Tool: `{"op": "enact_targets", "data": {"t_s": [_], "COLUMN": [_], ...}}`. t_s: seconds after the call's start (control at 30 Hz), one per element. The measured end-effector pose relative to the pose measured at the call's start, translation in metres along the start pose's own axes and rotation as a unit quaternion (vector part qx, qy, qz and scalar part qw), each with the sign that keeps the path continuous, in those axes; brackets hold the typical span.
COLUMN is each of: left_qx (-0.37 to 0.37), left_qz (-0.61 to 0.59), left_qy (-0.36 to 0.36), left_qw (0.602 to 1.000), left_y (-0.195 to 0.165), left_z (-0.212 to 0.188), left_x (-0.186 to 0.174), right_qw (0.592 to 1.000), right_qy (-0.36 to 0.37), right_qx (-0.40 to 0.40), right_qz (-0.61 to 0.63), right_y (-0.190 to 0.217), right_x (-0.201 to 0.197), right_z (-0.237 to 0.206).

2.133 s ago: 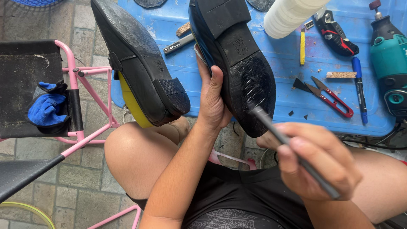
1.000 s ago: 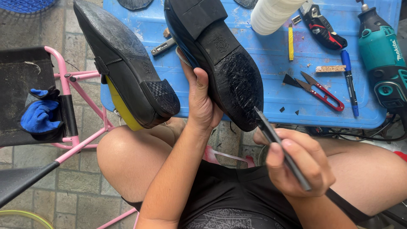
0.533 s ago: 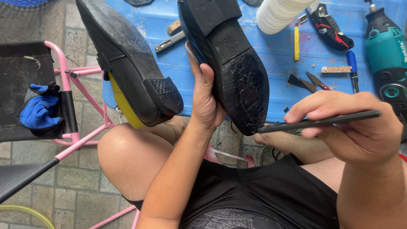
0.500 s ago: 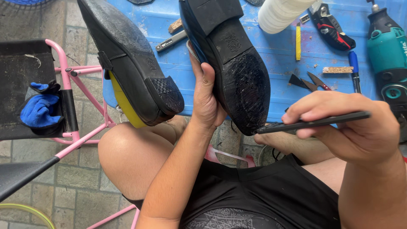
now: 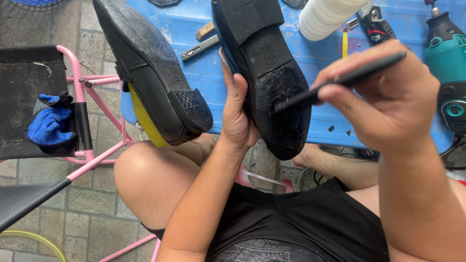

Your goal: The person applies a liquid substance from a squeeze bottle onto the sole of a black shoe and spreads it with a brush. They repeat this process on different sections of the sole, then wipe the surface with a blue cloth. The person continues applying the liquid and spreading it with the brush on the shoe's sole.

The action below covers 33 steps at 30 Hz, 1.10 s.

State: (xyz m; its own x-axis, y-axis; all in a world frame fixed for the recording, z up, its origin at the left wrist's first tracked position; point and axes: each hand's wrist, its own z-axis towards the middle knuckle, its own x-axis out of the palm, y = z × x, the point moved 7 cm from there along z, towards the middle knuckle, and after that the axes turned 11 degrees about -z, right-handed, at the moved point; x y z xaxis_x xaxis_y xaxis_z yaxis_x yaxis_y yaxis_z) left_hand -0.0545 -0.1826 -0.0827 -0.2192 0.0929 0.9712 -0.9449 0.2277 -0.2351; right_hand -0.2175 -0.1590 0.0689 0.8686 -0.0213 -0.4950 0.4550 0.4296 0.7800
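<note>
Left hand [image 5: 238,114]: closed around the edge of a black leather dress shoe [image 5: 264,73], holding it sole-up, toe toward the person, heel away. The shoe's long axis runs from the upper middle of the view down toward the lap.

Right hand [image 5: 388,97]: clenched on a slim black brush handle [image 5: 340,80], whose dark tip touches the worn forepart of the sole. The handle lies across the shoe's long axis and reaches the sole from the right, so the right hand is the working one.

Surroundings: a second black shoe with a yellow lining [image 5: 150,73] rests sole-up on the left knee. Behind lies a blue plastic table [image 5: 194,68] carrying a teal rotary tool [image 5: 446,73] and a white plastic container [image 5: 327,17]. A blue cloth [image 5: 48,126] sits on a pink-framed folding chair [image 5: 77,97] at left.
</note>
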Motion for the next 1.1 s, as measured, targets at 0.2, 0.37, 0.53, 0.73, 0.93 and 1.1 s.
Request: {"op": "enact_targets", "data": {"t_s": [0.2,0.37,0.53,0.73,0.93,1.1], "left_qx": [-0.012,-0.007,-0.044,-0.037,-0.038,-0.042], "left_qz": [-0.03,-0.057,-0.125,-0.106,-0.124,-0.139], "left_qy": [0.002,-0.019,-0.039,-0.037,-0.048,-0.051], "left_qw": [0.999,0.998,0.99,0.993,0.99,0.988], "left_y": [-0.001,0.001,0.006,0.005,0.006,0.005], "left_z": [-0.001,-0.002,-0.004,-0.004,-0.002,-0.003], "left_x": [-0.002,-0.012,-0.022,-0.02,-0.023,-0.027], "right_qw": [0.99,0.983,0.977,0.976,0.976,0.972], "right_qy": [-0.11,-0.162,-0.177,-0.201,-0.165,-0.16], "right_qx": [0.046,0.038,0.034,0.033,0.026,0.061], "right_qz": [0.077,0.083,0.111,0.08,0.141,0.162], "right_y": [-0.014,-0.013,-0.016,-0.023,-0.02,-0.029], "right_x": [0.0,0.002,0.003,-0.003,0.0,-0.004], "right_z": [-0.007,-0.01,-0.018,-0.026,-0.035,-0.039]}}
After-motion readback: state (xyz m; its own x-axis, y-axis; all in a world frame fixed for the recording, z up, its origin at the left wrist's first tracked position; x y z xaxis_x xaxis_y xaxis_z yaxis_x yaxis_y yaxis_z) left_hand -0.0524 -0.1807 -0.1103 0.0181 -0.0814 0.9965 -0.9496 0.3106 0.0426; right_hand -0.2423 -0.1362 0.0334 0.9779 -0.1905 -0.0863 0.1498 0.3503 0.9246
